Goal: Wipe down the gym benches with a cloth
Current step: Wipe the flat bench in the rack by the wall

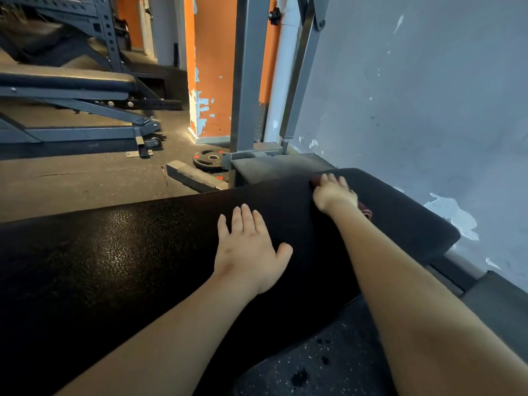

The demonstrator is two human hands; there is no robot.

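Right hand [334,192], fingers flat, presses the red cloth [366,210] at the bench pad's [114,238] far end; the pad stretches back past the left hand [248,252] (flat, empty).

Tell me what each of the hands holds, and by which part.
Nothing is gripped. The right hand presses flat on the middle of a dark red cloth on the bench pad; the left hand rests flat on the pad.

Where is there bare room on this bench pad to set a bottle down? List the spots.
Widest free patch: the bench pad left of the left hand. A narrower bare strip lies between the left hand and the right hand. Crowded: the far end, where the right hand presses the cloth near the wall.
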